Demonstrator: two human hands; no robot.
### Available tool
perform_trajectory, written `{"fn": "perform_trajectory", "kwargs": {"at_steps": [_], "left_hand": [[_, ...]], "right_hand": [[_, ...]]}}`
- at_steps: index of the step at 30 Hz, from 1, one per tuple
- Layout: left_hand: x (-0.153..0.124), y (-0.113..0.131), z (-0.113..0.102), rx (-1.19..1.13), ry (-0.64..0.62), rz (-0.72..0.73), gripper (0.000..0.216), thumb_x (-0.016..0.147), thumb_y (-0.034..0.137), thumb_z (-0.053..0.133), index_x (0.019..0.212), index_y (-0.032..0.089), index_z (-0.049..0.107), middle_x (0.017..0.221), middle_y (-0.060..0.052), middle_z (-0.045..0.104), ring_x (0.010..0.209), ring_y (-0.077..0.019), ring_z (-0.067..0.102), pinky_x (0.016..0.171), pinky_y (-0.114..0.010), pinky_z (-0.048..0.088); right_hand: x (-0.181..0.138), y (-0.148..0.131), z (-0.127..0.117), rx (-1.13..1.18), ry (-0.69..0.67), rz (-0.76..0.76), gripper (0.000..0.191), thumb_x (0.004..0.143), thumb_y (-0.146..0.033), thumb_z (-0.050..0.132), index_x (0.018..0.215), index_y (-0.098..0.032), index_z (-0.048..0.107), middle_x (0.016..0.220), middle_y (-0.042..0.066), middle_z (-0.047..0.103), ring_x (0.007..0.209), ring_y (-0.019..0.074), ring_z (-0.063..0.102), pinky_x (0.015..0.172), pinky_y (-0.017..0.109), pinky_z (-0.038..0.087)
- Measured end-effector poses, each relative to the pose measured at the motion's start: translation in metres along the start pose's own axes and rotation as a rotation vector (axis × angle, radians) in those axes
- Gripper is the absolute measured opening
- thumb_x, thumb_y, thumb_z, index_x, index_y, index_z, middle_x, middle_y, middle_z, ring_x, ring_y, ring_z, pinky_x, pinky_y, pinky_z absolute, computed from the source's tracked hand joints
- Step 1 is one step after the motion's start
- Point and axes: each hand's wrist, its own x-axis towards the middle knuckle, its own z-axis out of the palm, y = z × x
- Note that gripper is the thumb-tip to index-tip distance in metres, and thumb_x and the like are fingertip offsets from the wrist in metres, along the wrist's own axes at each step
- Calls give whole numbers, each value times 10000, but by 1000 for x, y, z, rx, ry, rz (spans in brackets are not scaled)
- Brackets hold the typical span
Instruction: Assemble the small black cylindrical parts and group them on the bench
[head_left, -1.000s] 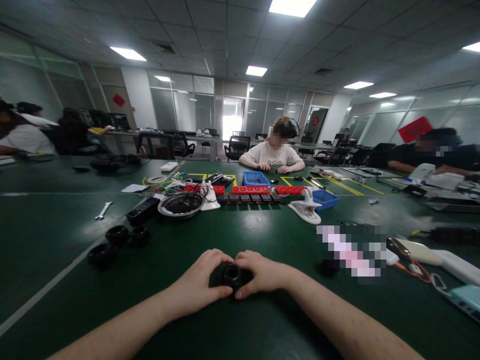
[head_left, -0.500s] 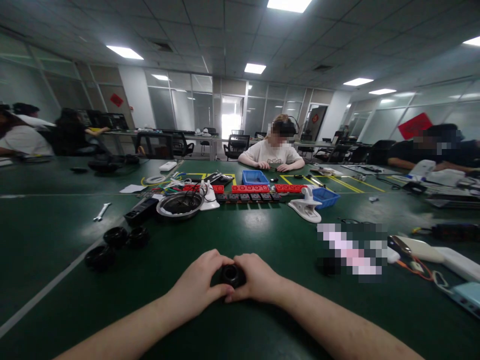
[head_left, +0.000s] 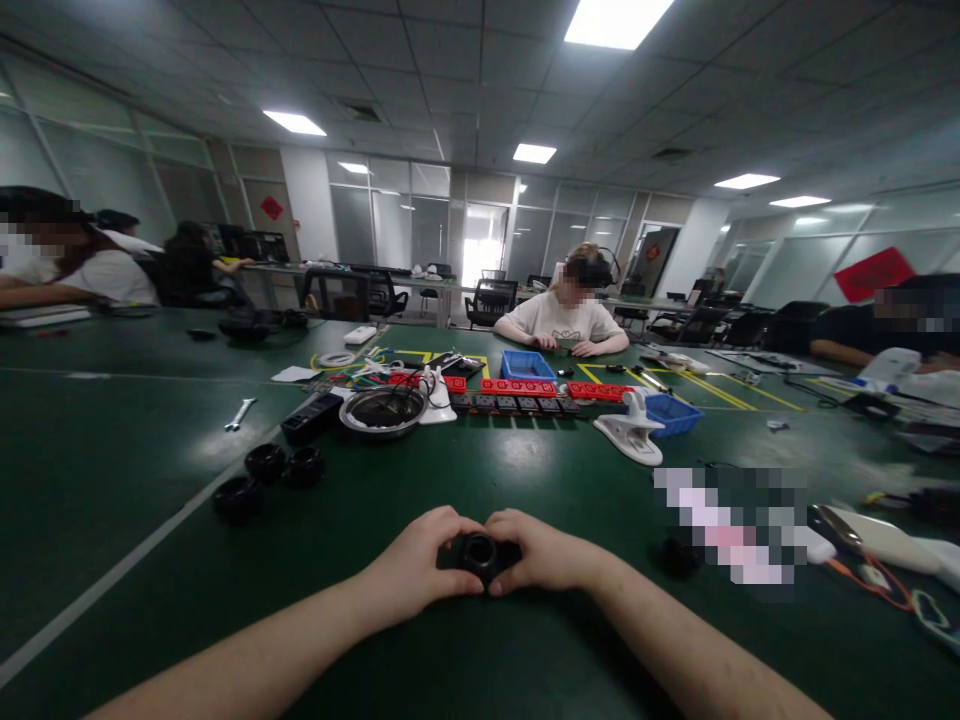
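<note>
Both of my hands meet around a small round black part with a hole in its top, low over the green table. My left hand grips its left side between thumb and fingers. From the right, my right hand pinches the same part. What kind of part it is I cannot make out. Three black ring-shaped parts of a similar look stand grouped to the left. Another dark round thing lies to the right, beside a blurred-out patch.
Farther forward are a wrench, a round metal dish, red socket strips, a white clamp base and blue bins. Cables and white devices lie at the right. A person sits across the table.
The camera view has turned left, so the scene sits farther right. My right fingers have shifted back slightly, and more of the black part shows between my hands.
</note>
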Motion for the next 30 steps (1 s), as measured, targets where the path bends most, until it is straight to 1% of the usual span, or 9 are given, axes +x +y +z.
{"fn": "perform_trajectory", "kwargs": {"at_steps": [4, 7, 10, 14, 17, 20, 23, 26, 30], "left_hand": [[0, 0, 4, -22, 61, -28, 357, 628, 271, 692, 966, 227, 585, 858, 3, 514, 774, -168, 495, 664, -259, 393], [-1, 2, 10, 4, 185, -92, 322, 627, 265, 692, 919, 195, 577, 850, -7, 521, 762, -173, 491, 654, -266, 398], [0, 2, 12, 19, 204, -69, 323, 637, 274, 688, 929, 196, 574, 844, -8, 523, 775, -179, 492, 665, -272, 401], [0, -3, 8, 6, 116, 39, 361, 689, 284, 652, 1034, 231, 557, 861, -2, 520, 795, -173, 498, 684, -270, 407], [-1, -6, 6, 2, 97, 85, 406, 714, 271, 633, 1104, 240, 527, 906, -9, 526, 819, -169, 503, 720, -276, 407], [-1, -7, 7, -13, 106, 86, 432, 716, 249, 633, 1131, 224, 513, 949, -19, 539, 840, -166, 507, 758, -279, 403], [-1, -5, 8, -14, 107, 58, 389, 703, 249, 643, 1079, 221, 547, 923, -13, 552, 815, -167, 511, 726, -274, 409], [-2, -3, 9, 1, 163, 4, 346, 674, 249, 662, 1006, 211, 575, 871, -5, 555, 771, -168, 509, 676, -271, 411], [-1, -4, 10, -4, 221, -61, 316, 660, 257, 667, 958, 200, 578, 872, -10, 562, 765, -177, 508, 664, -281, 413]], "right_hand": [[5, -8, 17, -144, 146, 210, 394, 557, -481, 712, 735, -153, 586, 704, -8, 532, 669, 148, 484, 572, 234, 340], [8, -17, 30, -354, 290, 342, 451, 607, -595, 611, 686, -154, 558, 664, 17, 541, 646, 169, 478, 602, 280, 323], [8, -20, 32, -428, 299, 336, 496, 610, -636, 574, 741, -159, 560, 723, 41, 557, 722, 206, 486, 676, 328, 326], [5, -11, 18, -237, 184, 199, 572, 556, -545, 683, 976, -181, 547, 897, 47, 537, 830, 211, 474, 717, 317, 358], [2, -2, 7, -69, 74, 79, 420, 623, -382, 703, 973, -192, 569, 897, 22, 543, 857, 188, 474, 747, 292, 365], [1, 3, 2, 12, 50, 41, 297, 657, -292, 690, 910, -172, 594, 855, 6, 558, 840, 171, 483, 741, 271, 366], [3, 4, 9, 19, 85, 116, 307, 620, -326, 713, 848, -163, 586, 780, -11, 550, 741, 147, 493, 638, 235, 367], [7, -3, 23, -140, 221, 295, 415, 547, -479, 717, 751, -158, 552, 701, -6, 521, 641, 143, 468, 536, 227, 321], [10, -14, 35, -348, 338, 381, 443, 602, -575, 629, 713, -157, 532, 677, 21, 528, 631, 161, 462, 558, 261, 309]]}}
